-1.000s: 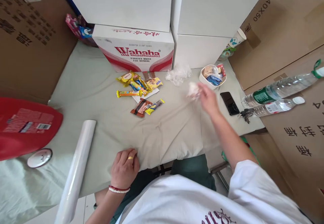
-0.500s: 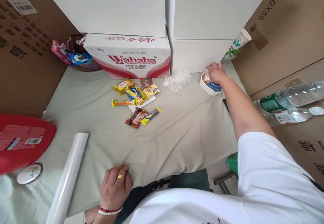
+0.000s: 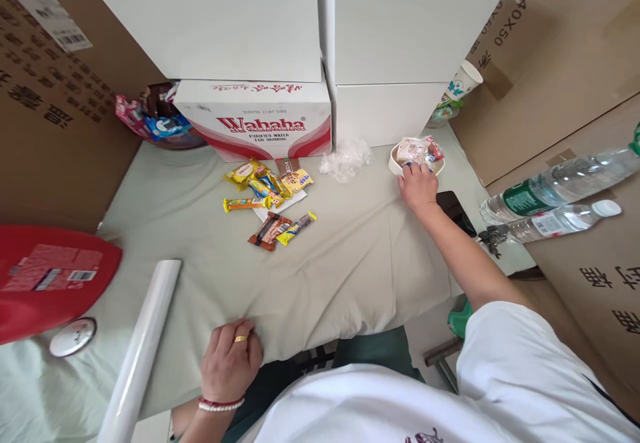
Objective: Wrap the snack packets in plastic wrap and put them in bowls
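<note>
My right hand [image 3: 418,185] reaches to the far right of the table, its fingers curled over the near rim of a small white bowl [image 3: 396,163] holding a pale wrapped snack [image 3: 410,149] and other small packets. My left hand [image 3: 231,360] lies palm down on the pale green tablecloth [image 3: 350,256] at the near edge, fingers loosely bent, holding nothing; it wears a ring and a bead bracelet. Several wrapped snack bars [image 3: 270,196] lie scattered mid-table. Crumpled clear plastic [image 3: 346,159] sits left of the bowl.
A roll of clear film [image 3: 143,346] lies near my left hand. A Wahaha carton [image 3: 255,117] and white boxes [image 3: 390,29] line the back. A black phone [image 3: 453,204], keys and two water bottles [image 3: 545,193] sit right. A red bag [image 3: 50,276] and a round white lid [image 3: 73,336] sit left.
My right hand carried the pale wrapped snack to the bowl, left it there, and drew back to the bowl's near rim. My left hand stayed put.
</note>
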The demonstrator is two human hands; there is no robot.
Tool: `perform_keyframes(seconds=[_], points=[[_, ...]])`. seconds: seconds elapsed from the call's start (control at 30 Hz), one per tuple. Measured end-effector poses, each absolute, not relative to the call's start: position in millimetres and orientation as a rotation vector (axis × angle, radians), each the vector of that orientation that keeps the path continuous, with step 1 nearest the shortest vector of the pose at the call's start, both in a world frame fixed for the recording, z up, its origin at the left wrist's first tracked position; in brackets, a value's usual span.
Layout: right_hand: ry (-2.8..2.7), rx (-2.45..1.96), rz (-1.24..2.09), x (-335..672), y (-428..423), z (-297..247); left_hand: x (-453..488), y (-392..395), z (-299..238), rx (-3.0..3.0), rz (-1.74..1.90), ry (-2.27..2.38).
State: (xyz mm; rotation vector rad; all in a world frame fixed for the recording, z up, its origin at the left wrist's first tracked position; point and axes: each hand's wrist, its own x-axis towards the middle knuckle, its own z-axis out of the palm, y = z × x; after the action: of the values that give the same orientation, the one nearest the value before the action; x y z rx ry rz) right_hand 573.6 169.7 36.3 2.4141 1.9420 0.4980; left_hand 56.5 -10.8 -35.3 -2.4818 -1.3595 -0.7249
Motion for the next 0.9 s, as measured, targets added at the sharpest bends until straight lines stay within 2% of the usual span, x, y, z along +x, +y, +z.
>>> perform_keyframes(seconds=[0.13,0.33,0.67,0.9], points=[[1.73,2.531,0.441,604,152,11,57,-11,-37,-2.465,-0.711,-1.361],[1.566,2.635,0.384,651,149,19,56,-11,-38,-2.431,-0.723,-1.389],[1.566,2.661,0.163,631,175,8,54,-8,-36,-2.439,-0.71,-1.382],[1.346,2.873,0.19,681,176,5,54,-9,-37,-2.435,-0.67,-1.402]])
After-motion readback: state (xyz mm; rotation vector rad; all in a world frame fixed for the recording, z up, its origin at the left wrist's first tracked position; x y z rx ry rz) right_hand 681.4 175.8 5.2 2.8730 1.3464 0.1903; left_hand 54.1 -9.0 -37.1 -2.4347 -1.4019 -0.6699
